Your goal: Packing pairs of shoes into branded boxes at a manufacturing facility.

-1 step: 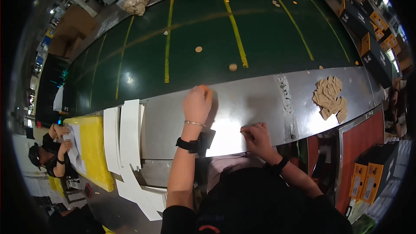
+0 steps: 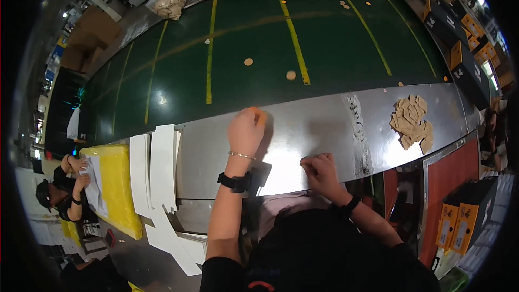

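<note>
A small round tan disc [image 2: 255,111] is sitting at the far edge of the metal bench [image 2: 313,130], pinched in the fingertip grip of the left hand [image 2: 246,131] beside the green conveyor belt [image 2: 243,38]. The right hand [image 2: 320,170] is resting curled on the bench's near edge; whether it is holding anything cannot be told. Tan cardboard pieces [image 2: 412,121] are lying piled to the right, white sheets [image 2: 154,165] to the left.

Green conveyor belt [image 2: 243,38] with yellow lines; steel table [image 2: 324,124] beside it.
</note>
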Demonstrator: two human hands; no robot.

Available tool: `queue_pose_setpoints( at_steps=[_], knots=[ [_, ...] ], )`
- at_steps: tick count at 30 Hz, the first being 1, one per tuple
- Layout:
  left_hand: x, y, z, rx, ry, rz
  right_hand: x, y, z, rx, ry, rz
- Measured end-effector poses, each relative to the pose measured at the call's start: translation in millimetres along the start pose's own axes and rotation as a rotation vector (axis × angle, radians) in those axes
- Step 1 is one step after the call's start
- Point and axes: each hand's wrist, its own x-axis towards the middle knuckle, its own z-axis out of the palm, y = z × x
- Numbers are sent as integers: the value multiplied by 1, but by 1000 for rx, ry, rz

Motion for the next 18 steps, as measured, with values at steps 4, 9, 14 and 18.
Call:
queue_pose_setpoints(
  at_steps=[4,9,14,18],
  knots=[
    [-36,3,-8,73,-172,-16,3,-3,-1,8,22,-18],
    [-68,-12,-9,-369,-732,-167,5,-3,-2,-17,-6,-17],
    [-30,-10,-11,-1143,-51,-584,3,-3,1,-17,-15,-21],
    [-58,-5,8,-674,-271,-201,1,1,6,9,57,-24]
  ],
)
